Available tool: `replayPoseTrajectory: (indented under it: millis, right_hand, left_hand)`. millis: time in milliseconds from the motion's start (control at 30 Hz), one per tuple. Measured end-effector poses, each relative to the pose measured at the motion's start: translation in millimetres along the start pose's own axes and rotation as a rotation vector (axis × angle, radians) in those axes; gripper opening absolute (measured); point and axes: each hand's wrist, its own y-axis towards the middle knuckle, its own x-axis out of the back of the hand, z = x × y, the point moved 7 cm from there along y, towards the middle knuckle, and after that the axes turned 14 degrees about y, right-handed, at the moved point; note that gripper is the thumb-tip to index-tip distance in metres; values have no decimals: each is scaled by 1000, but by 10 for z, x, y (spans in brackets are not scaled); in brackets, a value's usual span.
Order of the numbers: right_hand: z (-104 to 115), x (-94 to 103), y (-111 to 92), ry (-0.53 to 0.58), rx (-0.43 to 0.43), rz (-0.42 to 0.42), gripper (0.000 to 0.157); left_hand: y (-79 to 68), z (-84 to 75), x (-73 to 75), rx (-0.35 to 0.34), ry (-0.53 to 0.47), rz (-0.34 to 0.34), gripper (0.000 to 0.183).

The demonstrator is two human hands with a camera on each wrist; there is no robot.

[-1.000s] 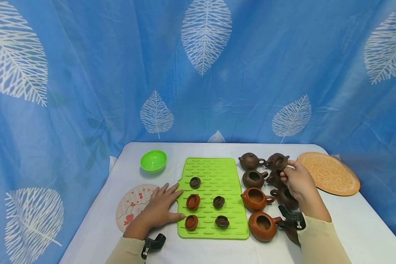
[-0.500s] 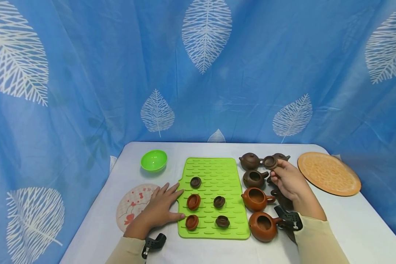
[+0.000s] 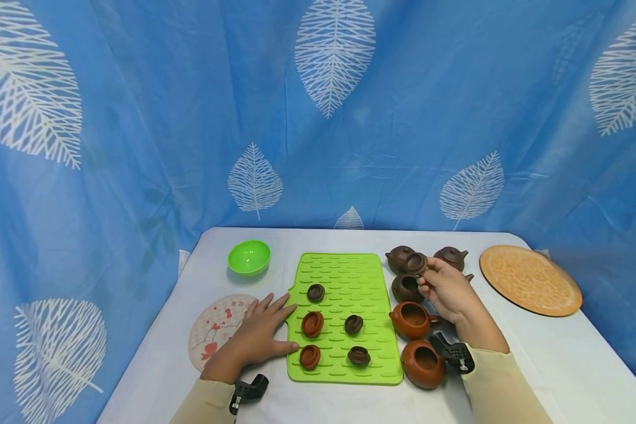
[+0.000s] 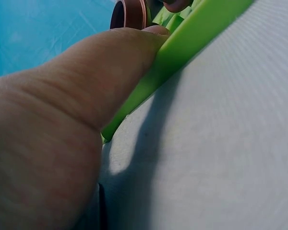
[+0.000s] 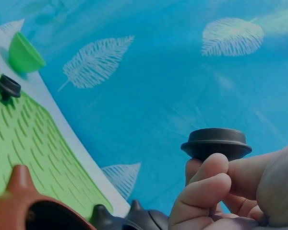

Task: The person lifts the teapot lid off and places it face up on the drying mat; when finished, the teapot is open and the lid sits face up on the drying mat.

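My right hand [image 3: 450, 288] pinches a dark brown teapot lid [image 3: 416, 264] above the left column of teapots. In the right wrist view this lid [image 5: 216, 143] is upside down, its rim facing up. The left hand [image 3: 259, 333] lies spread, fingertips and thumb on the left edge of the green mat [image 3: 344, 271]. On the mat are several upturned lids, among them an orange-brown lid [image 3: 310, 357] near the left thumb and a dark lid [image 3: 353, 324]. Below the held lid stand a dark open teapot [image 3: 404, 290] and an orange-brown open teapot [image 3: 413, 320].
Another orange-brown teapot [image 3: 424, 364] stands nearest me. A dark teapot [image 3: 450, 257] is at the back right; my right arm hides others. A round orange-tan mat [image 3: 530, 280] lies far right. A green bowl [image 3: 249, 258] and round patterned mat [image 3: 201, 335] are at left.
My right hand has moved left with the lid, from the right column of teapots to over the left column. The left hand stays where it was.
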Motion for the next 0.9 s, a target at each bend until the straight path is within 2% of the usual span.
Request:
replayPoseTrajectory:
  millis: [233, 633, 800, 900]
  right_hand:
    - [-37, -188, 55, -11, -38, 26, 29]
    - [-153, -532, 282, -124, -122, 59, 33]
    - [-242, -660, 358, -202, -146, 84, 39]
    - [-318, -717, 402, -271, -169, 77, 38]
  left_hand:
    - [7, 13, -13, 9, -4, 6, 91]
    - [9, 21, -17, 3, -11, -2, 90]
    - [11, 27, -22, 2, -10, -5, 91]
    - [8, 25, -18, 1, -11, -10, 91]
